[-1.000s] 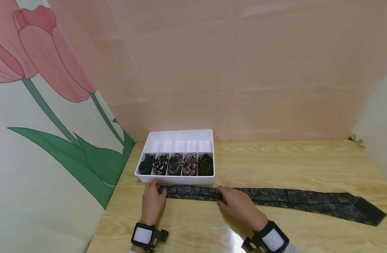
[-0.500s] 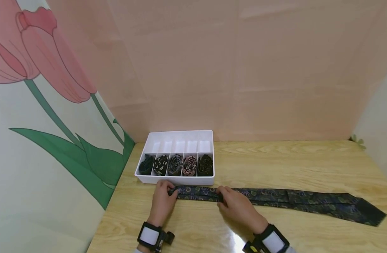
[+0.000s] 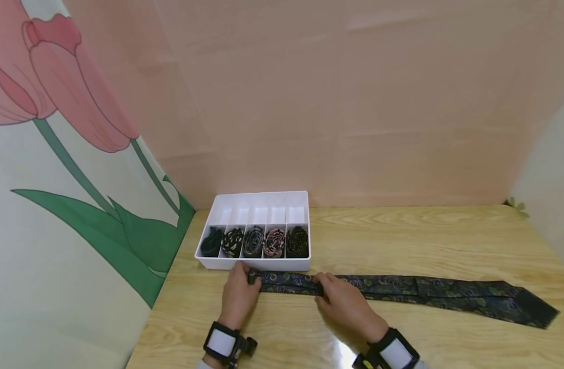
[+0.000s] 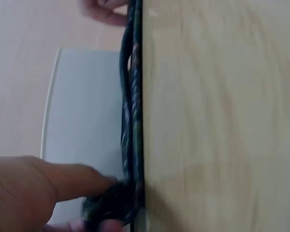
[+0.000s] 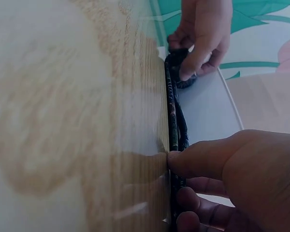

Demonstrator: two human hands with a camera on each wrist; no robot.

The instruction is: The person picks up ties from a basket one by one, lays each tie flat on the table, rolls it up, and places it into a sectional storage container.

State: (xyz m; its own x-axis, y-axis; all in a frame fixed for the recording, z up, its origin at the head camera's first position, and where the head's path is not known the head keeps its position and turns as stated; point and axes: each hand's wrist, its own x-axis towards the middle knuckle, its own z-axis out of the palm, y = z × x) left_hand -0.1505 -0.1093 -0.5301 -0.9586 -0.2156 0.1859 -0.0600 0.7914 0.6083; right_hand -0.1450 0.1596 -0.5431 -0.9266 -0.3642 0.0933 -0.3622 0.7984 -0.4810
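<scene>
A dark patterned necktie (image 3: pixel 383 285) lies stretched along the table, its wide pointed end at the right. My left hand (image 3: pixel 237 297) grips the small rolled end of the necktie at the left, close to the box's front wall; the roll (image 5: pixel 182 72) shows between thumb and fingers in the right wrist view. Partway along, my right hand (image 3: pixel 348 306) pinches the necktie, thumb on the near edge and fingers on the far one. In the left wrist view the necktie (image 4: pixel 133 96) looks doubled, with a slight gap between its layers.
Behind the necktie stands a white divided box (image 3: pixel 254 264). Its front compartments hold several rolled neckties (image 3: pixel 253 242); the back row shows bare white bottoms. Wooden table (image 3: pixel 424 246) extends to the right. A tulip-printed sheet (image 3: pixel 79 205) hangs at the left, a plain pinkish one behind.
My left hand has moved right along with the necktie's left end, rolling it up and shortening the flat stretch between the hands. My right hand has stayed in about the same place.
</scene>
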